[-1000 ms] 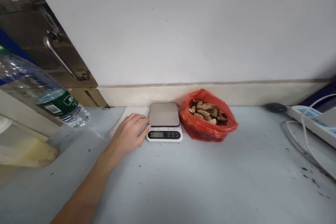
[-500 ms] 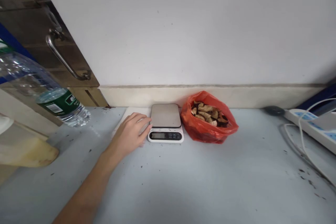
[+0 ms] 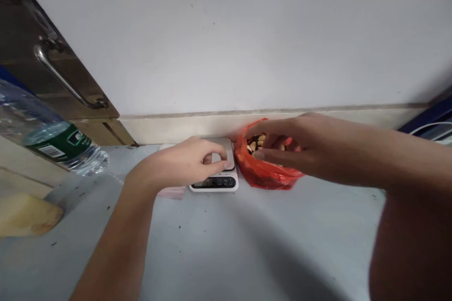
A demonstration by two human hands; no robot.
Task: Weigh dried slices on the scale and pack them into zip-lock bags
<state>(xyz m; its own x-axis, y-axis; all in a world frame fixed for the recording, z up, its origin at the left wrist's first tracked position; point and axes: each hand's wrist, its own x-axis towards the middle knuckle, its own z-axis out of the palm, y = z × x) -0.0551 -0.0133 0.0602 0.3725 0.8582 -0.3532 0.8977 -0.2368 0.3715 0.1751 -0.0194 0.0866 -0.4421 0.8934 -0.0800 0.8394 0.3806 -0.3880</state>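
My left hand point(image 3: 190, 160) is bent over the silver plate point(image 3: 229, 148) of a small white digital kitchen scale point(image 3: 213, 187). Its thumb and index finger curve round with a small gap at their tips, and nothing shows between them. Beside the scale on the right stands a red plastic bag point(image 3: 270, 178), its mouth open, holding pale and brown dried slices point(image 3: 260, 141). Over the bag's mouth, my right hand point(image 3: 293, 143) reaches in from the right with thumb and index finger spread apart. Its other fingers curl down inside, partly hidden.
A clear bottle with a green label point(image 3: 60, 143) tilts in at the left, above a yellowish container point(image 3: 30, 216). A clear plastic packet point(image 3: 172, 193) lies partly under my left hand. Behind the grey tabletop point(image 3: 212, 254) rises a white wall point(image 3: 226, 47); a metal door handle point(image 3: 70, 80) is at the left.
My left hand has moved right, from beside the scale to over its plate. My right hand has come into view at the bag's mouth. The view has shifted slightly to the right.
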